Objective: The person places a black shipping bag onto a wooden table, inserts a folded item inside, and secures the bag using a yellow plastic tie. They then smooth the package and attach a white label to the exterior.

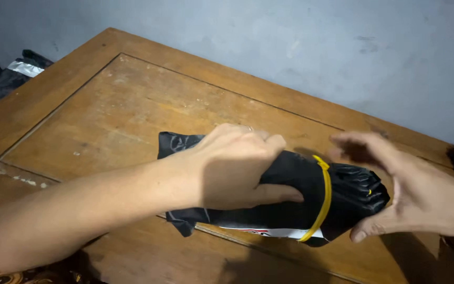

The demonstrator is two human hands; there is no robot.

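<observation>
So the black plastic bundle is lying on its side across the wooden worktop, roughly in the middle toward the near edge, with a white label strip showing along its underside. The left hand is clamped over the middle of it, fingers draped over the top and thumb pressed along the near side, so that grip is closed round the roll and looks like it's there to keep it from unrolling or sliding. A yellow rubber band sits around the roll just right of that hand, cinching the folded end tight, which is why the plastic bunches into ridges past it. The right hand is open, fingers spread and a bit blurred, cupped at the banded end without actually gripping anything, thumb just beside the bottom corner. Far left off the worktop edge there's some more dark plastic with a silvery strip, well apart from everything.
</observation>
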